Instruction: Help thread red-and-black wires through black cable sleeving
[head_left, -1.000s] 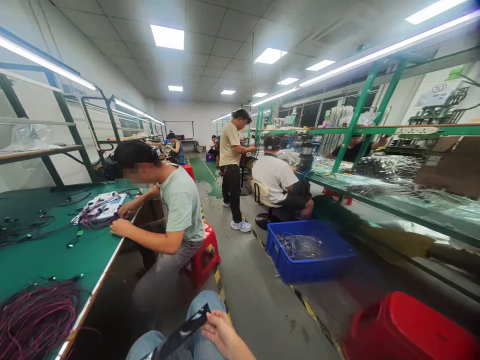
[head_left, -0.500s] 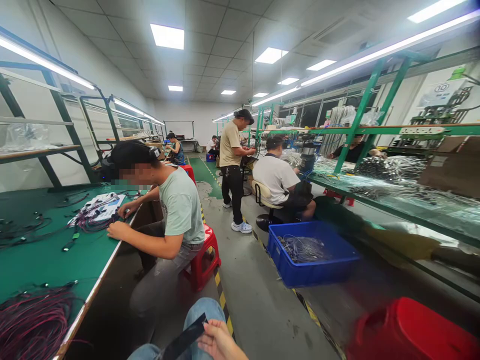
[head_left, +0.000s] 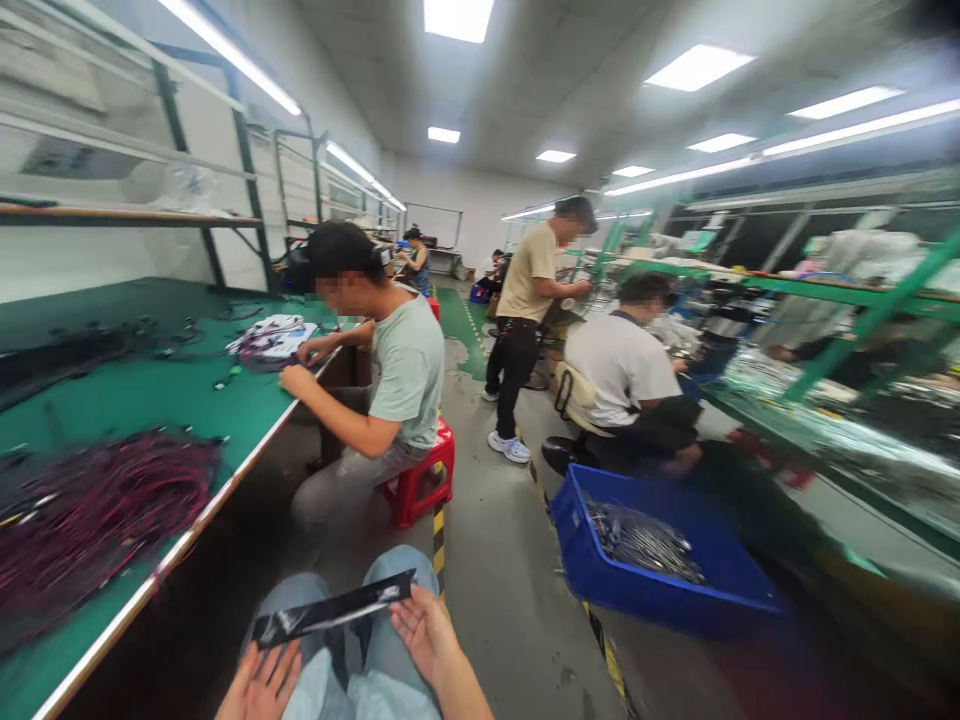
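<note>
A long, flat, glossy black strip (head_left: pixel 334 610) stretches across above my knees, its right end a little higher than its left. My right hand (head_left: pixel 427 635) pinches the right end between thumb and fingers. At the left end, my left hand (head_left: pixel 262 680) has its palm turned up and holds the strip's lower corner near the thumb, with the other fingers loosely extended below it. Under the strip are my legs in light blue jeans (head_left: pixel 401 570). What the strip is made of cannot be made out.
On my left, a green-topped workbench (head_left: pixel 262 430) bears a heap of dark red and black cables (head_left: pixel 127 510). A seated co-worker (head_left: pixel 409 350) handles wires there. A blue crate (head_left: pixel 600 575) with cables stands on the floor at right; other people sit or stand beyond.
My view has swung to the right side of the bench less and more left. My left hand has come into view at the strip's left end, and the strip now lies nearer level.
</note>
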